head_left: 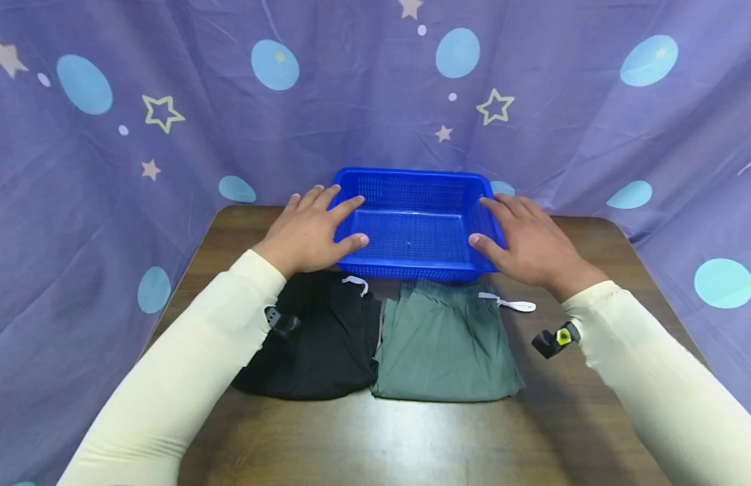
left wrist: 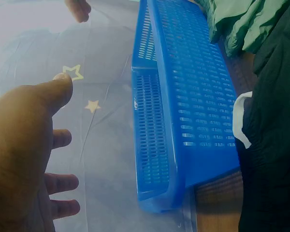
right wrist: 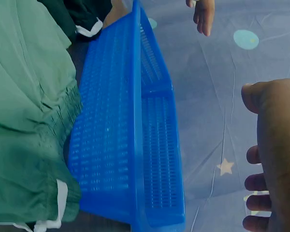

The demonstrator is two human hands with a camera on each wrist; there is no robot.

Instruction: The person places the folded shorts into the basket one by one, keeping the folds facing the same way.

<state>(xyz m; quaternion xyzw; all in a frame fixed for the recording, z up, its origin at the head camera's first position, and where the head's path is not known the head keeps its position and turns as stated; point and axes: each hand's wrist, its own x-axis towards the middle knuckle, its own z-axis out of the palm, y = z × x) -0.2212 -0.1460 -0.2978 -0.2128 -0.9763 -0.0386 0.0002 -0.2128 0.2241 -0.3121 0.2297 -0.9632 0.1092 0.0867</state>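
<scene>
Both hands hover over the two ends of a blue plastic basket [head_left: 408, 236], with nothing in either one. My left hand [head_left: 314, 226] spreads its fingers above the left end; in the left wrist view a gap shows between that hand [left wrist: 26, 145] and the basket rim [left wrist: 164, 96]. Over the right end my right hand [head_left: 523, 236] has its fingers extended, also apart from the basket in the right wrist view. In front of the basket lie folded black pants [head_left: 326, 344] with a white drawstring, beside folded green pants [head_left: 444, 344] with a white drawstring [head_left: 517, 306].
Everything lies on a brown wooden table [head_left: 326, 439]. A purple curtain [head_left: 375, 101] with stars and blue ovals hangs right behind the basket and along both sides. The pants lie close against the basket's front wall.
</scene>
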